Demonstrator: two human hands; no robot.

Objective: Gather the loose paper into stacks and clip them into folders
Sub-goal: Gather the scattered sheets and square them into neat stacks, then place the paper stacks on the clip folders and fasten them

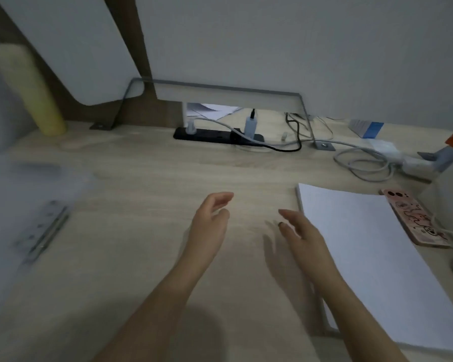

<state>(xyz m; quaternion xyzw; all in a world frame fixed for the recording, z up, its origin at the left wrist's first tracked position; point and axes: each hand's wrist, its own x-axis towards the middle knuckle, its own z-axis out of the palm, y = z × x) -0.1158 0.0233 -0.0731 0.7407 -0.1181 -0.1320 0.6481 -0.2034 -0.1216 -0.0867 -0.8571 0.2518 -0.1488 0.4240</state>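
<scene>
A neat stack of white paper (372, 259) lies on the right part of the wooden desk (141, 178). My right hand (301, 233) hovers just left of the stack's left edge, fingers apart and empty. Over the middle of the desk my left hand (209, 220) is also empty, its fingers loosely spread. At the far left lies a blurred translucent folder (24, 194) with a metal clip bar (46, 231) along its right side.
A phone in a pink patterned case (416, 218) lies right of the paper. A black power strip (217, 137) with plugs and coiled grey cables (361, 163) sits at the back. A yellow roll (32, 92) stands at the back left. More paper (212, 109) shows behind the desk frame.
</scene>
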